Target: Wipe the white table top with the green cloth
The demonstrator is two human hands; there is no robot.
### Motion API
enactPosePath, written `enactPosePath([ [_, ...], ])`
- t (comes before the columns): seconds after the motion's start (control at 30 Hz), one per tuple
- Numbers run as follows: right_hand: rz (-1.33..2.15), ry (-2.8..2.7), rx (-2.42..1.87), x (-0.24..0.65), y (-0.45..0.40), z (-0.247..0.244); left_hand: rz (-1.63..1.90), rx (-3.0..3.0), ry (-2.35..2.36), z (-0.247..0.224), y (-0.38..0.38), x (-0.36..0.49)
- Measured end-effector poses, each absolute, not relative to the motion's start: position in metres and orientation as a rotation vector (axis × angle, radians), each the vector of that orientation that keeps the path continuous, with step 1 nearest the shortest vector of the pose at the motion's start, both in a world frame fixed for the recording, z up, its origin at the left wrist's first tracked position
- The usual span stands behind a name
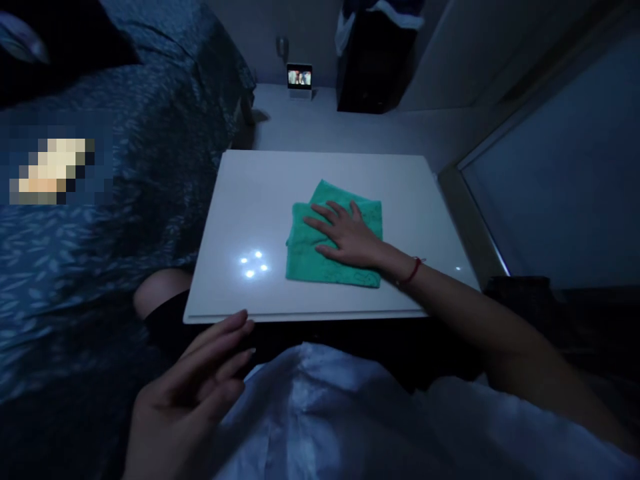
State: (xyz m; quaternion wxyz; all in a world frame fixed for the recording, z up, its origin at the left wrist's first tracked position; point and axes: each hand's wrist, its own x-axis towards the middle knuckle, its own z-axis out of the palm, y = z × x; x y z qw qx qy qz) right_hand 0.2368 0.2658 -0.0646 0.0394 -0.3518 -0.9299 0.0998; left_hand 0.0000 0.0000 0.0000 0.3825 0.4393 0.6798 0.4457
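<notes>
A green cloth (325, 260), folded with its layers askew, lies on the white tabletop (255, 200). My right hand (347, 233) rests flat on top of it, fingers spread, and covers part of the cloth. Around the right wrist is a thin red string bracelet (414, 269). My left hand (200, 383) hangs in the air in front of the table's near edge, at the lower left. Its fingers are stretched out and slightly curved, with nothing held in them.
A bed with a leaf-patterned blue sheet (60, 267) runs along the left. Beyond the table, a small lit screen (299, 77) stands near the wall beside a dark cabinet (373, 67). A large pale panel (565, 167) is at the right. Ceiling lights reflect on the tabletop.
</notes>
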Motion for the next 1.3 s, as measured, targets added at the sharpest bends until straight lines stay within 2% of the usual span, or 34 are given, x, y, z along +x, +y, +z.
enactPosePath([
  [0.2,0.273,-2.654,-1.369,0.206,0.356,-0.067,1.261,0.922,1.662,0.010,0.020,0.005],
  [0.33,0.278,-2.585,-1.485,0.187,0.386,-0.064,1.278,0.836,1.632,0.007,0.019,0.005],
  [0.53,0.239,-2.606,-1.508,0.185,0.373,-0.064,1.250,0.910,1.586,0.000,0.021,0.002],
  [0.8,0.231,-2.695,-1.330,0.197,0.323,-0.064,1.252,0.939,1.510,0.002,0.025,0.008],
  [1.03,0.276,-2.841,-1.051,0.223,0.236,-0.064,0.833,1.110,1.369,-0.011,0.033,0.008],
  [1.2,0.416,-2.963,-0.679,0.249,0.174,-0.061,0.512,1.204,1.291,-0.065,0.024,-0.011],
  [1.3,0.452,-3.010,-0.559,0.259,0.174,-0.060,0.277,1.451,1.290,-0.097,0.014,-0.025],
])
